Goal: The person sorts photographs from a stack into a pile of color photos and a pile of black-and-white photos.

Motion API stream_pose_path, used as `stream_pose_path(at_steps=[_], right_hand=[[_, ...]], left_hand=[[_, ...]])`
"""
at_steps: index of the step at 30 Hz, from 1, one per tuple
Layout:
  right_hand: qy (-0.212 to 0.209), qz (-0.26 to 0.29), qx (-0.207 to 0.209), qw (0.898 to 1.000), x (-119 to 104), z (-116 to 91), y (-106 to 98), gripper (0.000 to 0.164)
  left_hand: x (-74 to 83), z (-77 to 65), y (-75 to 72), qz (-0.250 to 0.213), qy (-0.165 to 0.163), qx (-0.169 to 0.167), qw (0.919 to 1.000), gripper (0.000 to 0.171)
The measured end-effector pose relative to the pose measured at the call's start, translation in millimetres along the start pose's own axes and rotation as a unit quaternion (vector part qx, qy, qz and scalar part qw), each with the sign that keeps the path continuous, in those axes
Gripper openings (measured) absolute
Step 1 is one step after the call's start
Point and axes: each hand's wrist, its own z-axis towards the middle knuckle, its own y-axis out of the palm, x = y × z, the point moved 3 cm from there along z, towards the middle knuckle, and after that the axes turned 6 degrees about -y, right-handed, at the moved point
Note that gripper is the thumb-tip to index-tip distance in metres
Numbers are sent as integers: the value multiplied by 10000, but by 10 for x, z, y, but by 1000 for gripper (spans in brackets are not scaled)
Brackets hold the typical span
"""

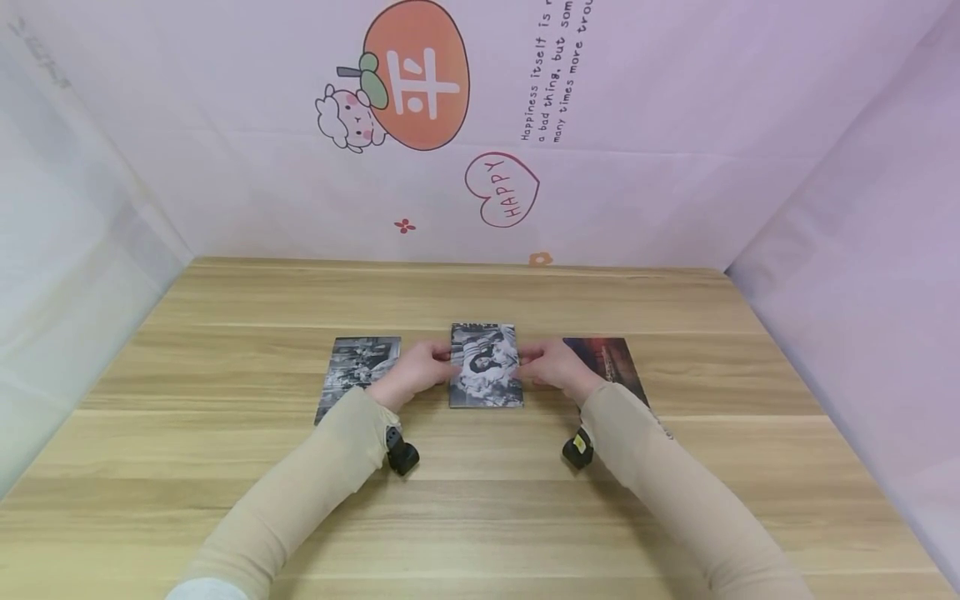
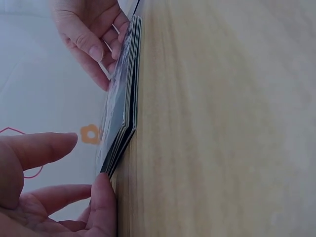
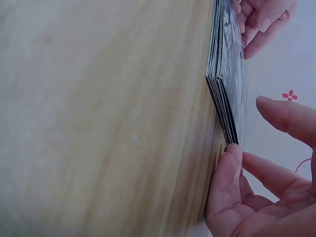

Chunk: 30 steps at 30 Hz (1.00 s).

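Card stack, head view: from my end, the card stack is flat on the wooden table, between the left hand and right hand. Long axis points away from the person, across the line joining the hands; neither looks clearly nearer.
Prints, same view: black-and-white print outboard of the left grip, reddish print outboard of the right.
Left grip, left wrist view: fingertips touch the stack's side edge, thumb's up, nothing clenched.
Right grip, right wrist view: mirrored, loose fingertip contact; stack lies toward the other hand.
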Motion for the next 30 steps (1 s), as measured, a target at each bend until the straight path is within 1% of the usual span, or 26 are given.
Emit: stream_pose_path(at_steps=[3, 6, 7, 8, 10, 13, 14, 15, 17, 21, 23, 27, 30], right_hand=[[71, 76, -52, 9999, 7, -15, 2, 56], [35, 97, -63, 9999, 5, -21, 7, 56], [5, 81, -62, 9999, 2, -22, 7, 56], [-11, 65, -35, 10000, -1, -21, 4, 56], [-71, 72, 57, 9999, -6, -16, 2, 54], [-118, 253, 298, 9992, -26, -18, -1, 49], [-111, 380, 395, 9984, -34, -20, 0, 47], [-125, 487, 465, 9977, -43, -23, 2, 45], [-67, 736, 617, 9954, -60, -33, 3, 43], [-44, 1023, 845, 9912, -83, -37, 6, 41], [-52, 1157, 963, 9886, -90, -33, 18, 41], [-106, 1487, 1075, 9830, -115, -36, 69, 41], [-187, 1776, 1020, 9786, -157, -40, 124, 41]], left_hand=[[-3, 0, 6, -91, 48, -76, 9999, 53], [-2, -13, 0, -108, 84, -100, 9999, 47], [-2, -14, -2, -101, 102, -100, 9998, 41], [1, -14, -6, -98, 140, -105, 9998, 32], [5, -19, -17, -88, 181, -79, 9998, 20], [24, -40, -23, -122, 167, -23, 9998, 26], [32, -49, -25, -160, 151, -2, 9998, 34], [41, -61, -27, -173, 146, 38, 9997, 45], [61, -77, -24, -329, 144, 61, 9993, 59], [80, -87, -37, -632, 224, 182, 9976, 60], [78, -96, -56, -740, 171, 298, 9967, 59], [51, -125, -126, -750, 94, 548, 9956, 55], [3, -158, -200, -730, 140, 645, 9951, 52]])
